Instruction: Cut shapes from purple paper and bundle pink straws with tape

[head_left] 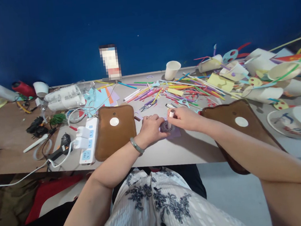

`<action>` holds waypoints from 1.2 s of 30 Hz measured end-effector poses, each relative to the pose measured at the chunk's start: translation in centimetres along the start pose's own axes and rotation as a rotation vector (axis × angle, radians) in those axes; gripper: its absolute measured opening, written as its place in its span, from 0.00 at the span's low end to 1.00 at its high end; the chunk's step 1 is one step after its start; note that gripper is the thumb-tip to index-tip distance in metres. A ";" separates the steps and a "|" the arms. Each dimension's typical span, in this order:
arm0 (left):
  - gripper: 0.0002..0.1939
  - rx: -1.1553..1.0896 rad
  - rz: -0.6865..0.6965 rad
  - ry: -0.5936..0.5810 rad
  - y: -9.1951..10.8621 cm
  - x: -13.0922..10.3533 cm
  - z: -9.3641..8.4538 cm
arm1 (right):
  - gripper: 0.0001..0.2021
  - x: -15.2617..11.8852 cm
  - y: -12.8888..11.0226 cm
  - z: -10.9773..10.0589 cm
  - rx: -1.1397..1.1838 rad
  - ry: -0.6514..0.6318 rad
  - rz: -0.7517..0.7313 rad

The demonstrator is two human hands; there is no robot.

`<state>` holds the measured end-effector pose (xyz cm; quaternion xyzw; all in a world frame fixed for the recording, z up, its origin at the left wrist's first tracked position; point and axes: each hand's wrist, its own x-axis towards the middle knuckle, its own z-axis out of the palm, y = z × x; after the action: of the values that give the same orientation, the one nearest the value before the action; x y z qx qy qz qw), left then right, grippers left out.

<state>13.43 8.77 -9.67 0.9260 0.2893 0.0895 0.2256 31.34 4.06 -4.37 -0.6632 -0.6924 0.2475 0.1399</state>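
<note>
My left hand (pixel 152 129), with a bracelet at the wrist, has its fingers and thumb curved around a small round, dark ring-shaped thing (pixel 165 126). This round thing lies on a piece of purple paper (pixel 176 133) on the table, and its exact kind is unclear. My right hand (pixel 181 119) is closed on a white pen (pixel 171 114), held upright close to the right side of the round thing. The pen's lower end is hard to make out. Just beyond my hands lie scissors (pixel 147 106).
Many coloured sticks (pixel 175 89) lie behind my hands, near an upright paper cup (pixel 172 70). Brown hot-water bags flank me, left (pixel 115 132) and right (pixel 234 133). A power strip (pixel 89 142) and glue gun (pixel 63 148) are at left. Paper-cup crafts (pixel 262 91) crowd the right.
</note>
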 end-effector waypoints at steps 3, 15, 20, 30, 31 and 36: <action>0.20 0.002 0.004 0.007 0.0 0.0 0.1 | 0.10 -0.1 -0.1 0.4 -0.033 0.018 -0.010; 0.23 -0.024 0.009 0.017 -0.2 0.0 0.3 | 0.08 -1.6 -2.1 0.8 -0.267 0.065 -0.133; 0.21 -0.044 0.021 0.027 -0.4 0.0 0.4 | 0.09 -1.9 -2.6 1.0 -0.374 0.083 -0.238; 0.20 -0.037 0.028 0.021 -0.4 -0.1 0.4 | 0.11 -2.3 -0.8 1.6 -0.273 0.136 -0.366; 0.20 -0.036 0.025 0.016 -0.3 -0.1 0.3 | 0.11 -2.4 -0.7 1.6 -0.247 0.145 -0.371; 0.20 -0.031 0.005 0.003 -0.1 -0.1 0.0 | 0.11 -2.7 -0.1 1.6 -0.122 0.164 -0.397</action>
<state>13.33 8.75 -9.72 0.9229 0.2862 0.0960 0.2391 30.64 1.13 -5.26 -0.5391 -0.8092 0.1179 0.2013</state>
